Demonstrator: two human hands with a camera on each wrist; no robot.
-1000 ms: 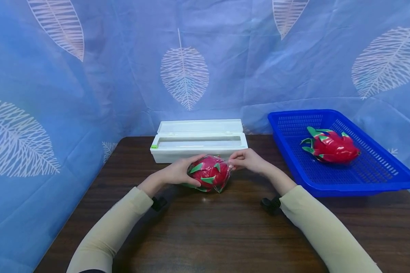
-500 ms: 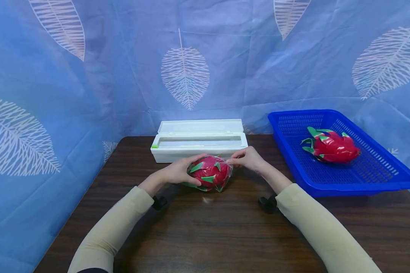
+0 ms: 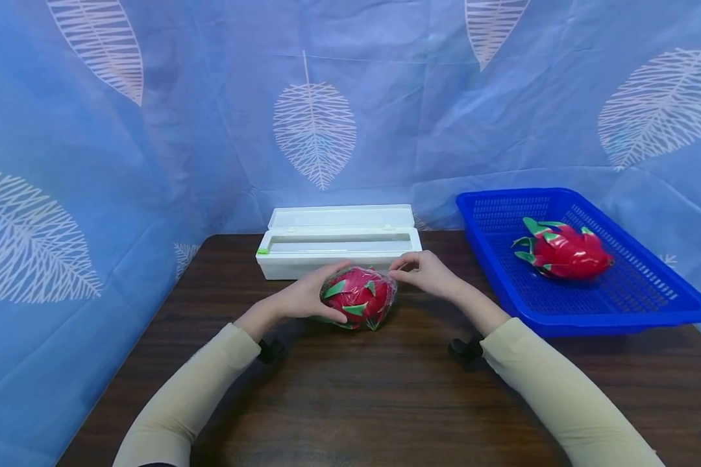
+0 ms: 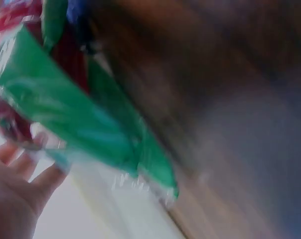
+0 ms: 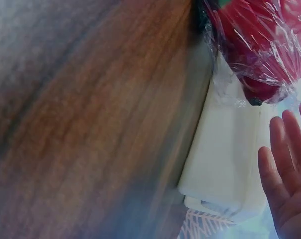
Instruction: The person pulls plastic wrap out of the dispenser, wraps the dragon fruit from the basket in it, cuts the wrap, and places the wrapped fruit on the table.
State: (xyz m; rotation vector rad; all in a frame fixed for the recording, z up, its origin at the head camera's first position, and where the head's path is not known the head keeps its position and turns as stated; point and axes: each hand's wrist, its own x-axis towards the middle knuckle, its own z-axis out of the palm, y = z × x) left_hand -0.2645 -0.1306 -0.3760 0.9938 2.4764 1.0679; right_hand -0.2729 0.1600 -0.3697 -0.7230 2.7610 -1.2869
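Observation:
A red dragon fruit with green scales point(image 3: 359, 295) lies on the dark wooden table, wrapped in clear plastic wrap point(image 5: 290, 55). My left hand point(image 3: 306, 293) grips it from the left, thumb on the near side and fingers over the far side. At the fruit's right end, my right hand point(image 3: 425, 272) pinches the gathered plastic wrap between thumb and index finger. The right wrist view catches its other fingers point(image 5: 285, 154) fairly straight below the wrap, while the pinch itself is out of that frame. Long green scales point(image 4: 66, 104) under the film fill much of the left wrist view.
Just behind the fruit stands a long white wrap dispenser box point(image 3: 339, 264) with its lid raised. A blue plastic basket point(image 3: 619, 321) to the right holds another dragon fruit point(image 3: 575, 253). Blue leaf-print cloth point(image 3: 210, 130) hangs behind the table point(image 3: 350, 402).
My right hand has shifted very slightly at the fruit's right end, and the gap between its curved index finger and thumb shows more. The left hand and fruit stay in place.

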